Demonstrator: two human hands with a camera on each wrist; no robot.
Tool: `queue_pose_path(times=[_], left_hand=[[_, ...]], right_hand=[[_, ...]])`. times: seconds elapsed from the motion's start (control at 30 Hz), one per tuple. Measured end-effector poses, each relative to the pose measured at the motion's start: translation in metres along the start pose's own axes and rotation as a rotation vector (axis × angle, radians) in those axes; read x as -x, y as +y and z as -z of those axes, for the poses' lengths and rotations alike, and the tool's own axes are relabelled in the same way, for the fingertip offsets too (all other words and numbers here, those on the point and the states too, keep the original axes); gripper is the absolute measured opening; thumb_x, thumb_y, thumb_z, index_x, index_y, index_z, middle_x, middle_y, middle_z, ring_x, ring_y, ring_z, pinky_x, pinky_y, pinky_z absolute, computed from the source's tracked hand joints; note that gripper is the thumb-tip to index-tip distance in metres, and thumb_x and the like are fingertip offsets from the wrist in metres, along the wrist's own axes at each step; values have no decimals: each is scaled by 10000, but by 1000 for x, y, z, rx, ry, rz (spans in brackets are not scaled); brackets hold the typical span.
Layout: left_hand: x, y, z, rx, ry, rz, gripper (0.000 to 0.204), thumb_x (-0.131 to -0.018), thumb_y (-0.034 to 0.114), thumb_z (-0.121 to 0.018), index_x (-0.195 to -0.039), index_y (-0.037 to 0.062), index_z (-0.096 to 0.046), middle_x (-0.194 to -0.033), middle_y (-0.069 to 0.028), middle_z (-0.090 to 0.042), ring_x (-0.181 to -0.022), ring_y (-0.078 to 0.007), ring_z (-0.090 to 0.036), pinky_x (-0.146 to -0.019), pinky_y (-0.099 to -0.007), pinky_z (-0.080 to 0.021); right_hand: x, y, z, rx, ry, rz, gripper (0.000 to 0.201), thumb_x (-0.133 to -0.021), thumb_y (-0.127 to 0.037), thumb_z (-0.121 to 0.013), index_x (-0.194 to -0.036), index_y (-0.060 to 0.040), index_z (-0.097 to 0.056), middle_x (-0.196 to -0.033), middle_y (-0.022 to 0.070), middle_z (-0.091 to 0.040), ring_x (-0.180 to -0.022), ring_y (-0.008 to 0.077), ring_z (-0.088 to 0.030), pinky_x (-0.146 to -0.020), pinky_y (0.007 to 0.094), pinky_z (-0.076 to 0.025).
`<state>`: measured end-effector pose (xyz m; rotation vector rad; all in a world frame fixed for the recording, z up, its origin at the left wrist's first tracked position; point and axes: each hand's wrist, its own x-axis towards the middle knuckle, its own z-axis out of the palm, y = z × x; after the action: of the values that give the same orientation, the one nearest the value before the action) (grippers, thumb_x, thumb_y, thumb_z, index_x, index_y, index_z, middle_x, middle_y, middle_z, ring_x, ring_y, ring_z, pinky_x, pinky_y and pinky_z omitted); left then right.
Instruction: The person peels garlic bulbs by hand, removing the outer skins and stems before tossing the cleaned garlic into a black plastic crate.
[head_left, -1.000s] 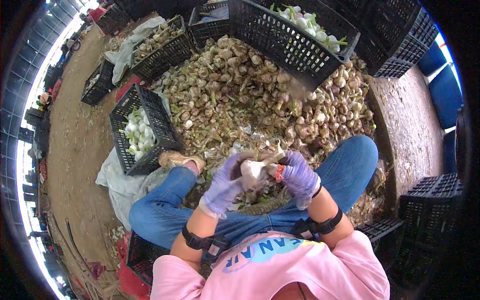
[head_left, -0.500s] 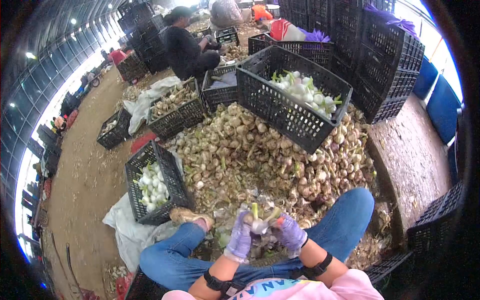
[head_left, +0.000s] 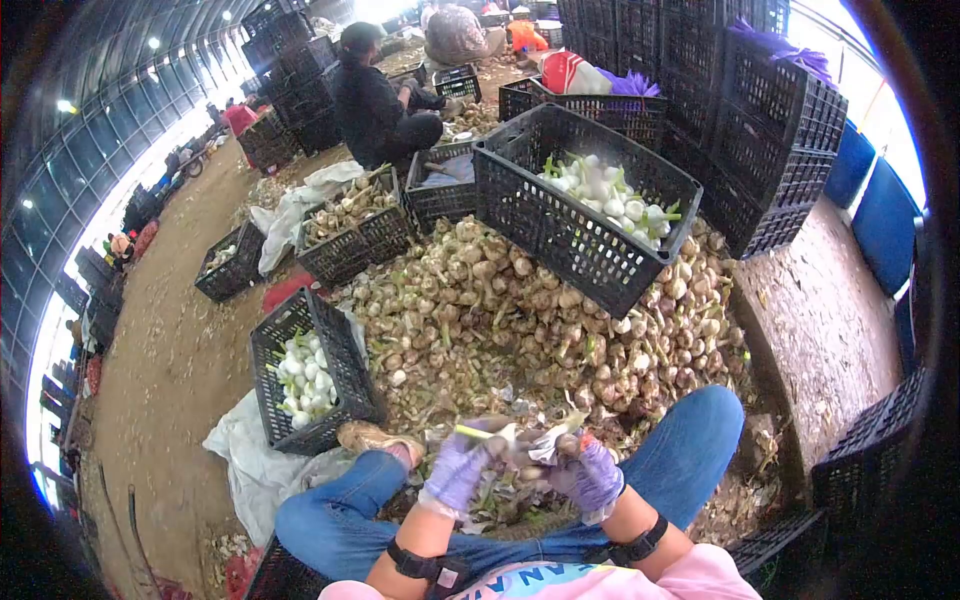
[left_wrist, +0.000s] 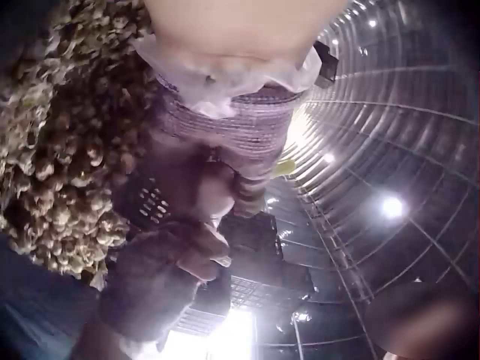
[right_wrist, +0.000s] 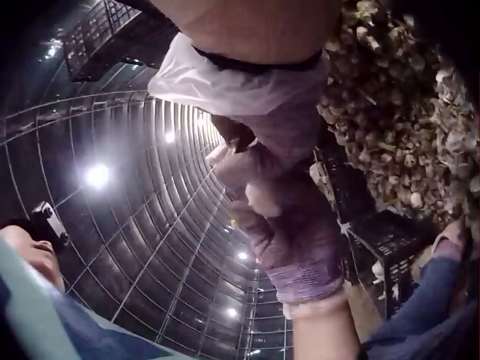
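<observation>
Both hands wear purple gloves and are close together over the lap. My left hand (head_left: 462,468) grips a white garlic bulb (head_left: 505,437), whose pale green stem (head_left: 474,432) points left. In the left wrist view, the smooth bulb (left_wrist: 216,193) shows beyond the palm. Just to the right, my right hand (head_left: 588,474) pinches papery garlic skin (head_left: 552,443) with a dry stalk; an orange-red wrap shows on one finger. The right wrist view has the bulb (right_wrist: 262,199) between the two gloves, partly hidden by fingers.
A heap of unpeeled garlic (head_left: 470,290) lies ahead, peelings nearer. One black crate (head_left: 590,235) of peeled bulbs tilts on the heap; another crate (head_left: 330,395) stands by the left foot. Crate stacks (head_left: 770,140) rise at back right. A seated person (head_left: 375,105) is farther off.
The head view has tilted up. The hands, earlier together on one brown-skinned bulb, have drawn apart: a white bulb with green stem is in the left, loosened skin in the right.
</observation>
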<state>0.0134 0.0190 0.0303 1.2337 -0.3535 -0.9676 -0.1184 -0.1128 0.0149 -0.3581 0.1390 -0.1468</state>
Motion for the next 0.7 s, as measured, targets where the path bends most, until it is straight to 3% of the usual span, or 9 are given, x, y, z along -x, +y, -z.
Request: queue_pose_path(times=[0.1,0.2,0.3,0.33,0.43,0.47,0.53,0.63,0.7], left_hand=[[-1,-8,4,84,135,49,321,-794,152,-655,-1066,7,-563,-905,-59,-629,-801,-152,-600,-707,-242,-477],[3,-9,12,255,108,-79,208,-755,43,-630,-958,5,-605,-922,-88,-635,-820,-169,-615,-681,-263,-506],[11,3,4,393,43,-214,154,-761,36,-620,-915,25,-609,-924,-96,-635,-727,-148,-617,-567,-235,-509],[0,-21,31,365,43,-199,194,-732,41,-639,-917,2,-597,-981,-113,-602,-818,-229,-627,-759,-335,-543],[3,3,21,466,202,-158,166,-750,23,-631,-910,37,-587,-1044,-112,-606,-933,-270,-607,-842,-404,-513],[1,-5,25,639,-1,-289,242,-752,23,-655,-982,45,-582,-1073,-137,-599,-983,-273,-591,-869,-396,-504],[0,-3,16,734,53,-276,300,-738,6,-671,-1016,63,-578,-1032,-116,-610,-959,-248,-600,-821,-343,-531],[-3,-2,10,762,41,-220,314,-736,13,-676,-1027,77,-577,-1028,-91,-610,-923,-231,-615,-797,-317,-543],[-4,-7,7,781,16,-167,318,-738,32,-682,-1035,79,-579,-1046,-93,-606,-943,-239,-607,-832,-339,-527]], right_hand=[[-3,4,8,53,67,-6,384,-818,-322,-600,-1036,-9,-558,-997,119,-595,-881,265,-588,-789,381,-498],[-6,-2,18,92,92,190,301,-825,-321,-591,-944,-48,-556,-984,93,-595,-917,253,-585,-825,408,-484],[-8,-16,17,111,63,483,446,-795,-447,-610,-1015,-68,-527,-1019,100,-584,-977,259,-556,-891,450,-433],[-5,-28,6,147,103,568,490,-776,-473,-620,-1036,-69,-521,-1025,103,-583,-988,256,-551,-904,455,-423],[0,-60,-25,177,133,816,527,-759,-455,-649,-1084,-63,-516,-1044,107,-580,-990,238,-550,-896,417,-435],[0,-64,-27,271,106,767,514,-765,-415,-657,-1104,-57,-512,-1046,112,-578,-991,228,-549,-887,402,-442],[2,-57,-23,392,158,568,425,-806,-254,-646,-1138,-32,-500,-1042,115,-571,-974,209,-555,-854,344,-461],[5,-34,-15,1194,61,284,422,-794,-174,-643,-1155,-11,-499,-1082,102,-557,-960,205,-557,-836,305,-453],[1,-19,-20,1018,101,301,446,-775,-195,-670,-1144,-5,-506,-1061,97,-561,-958,200,-552,-835,309,-449]])
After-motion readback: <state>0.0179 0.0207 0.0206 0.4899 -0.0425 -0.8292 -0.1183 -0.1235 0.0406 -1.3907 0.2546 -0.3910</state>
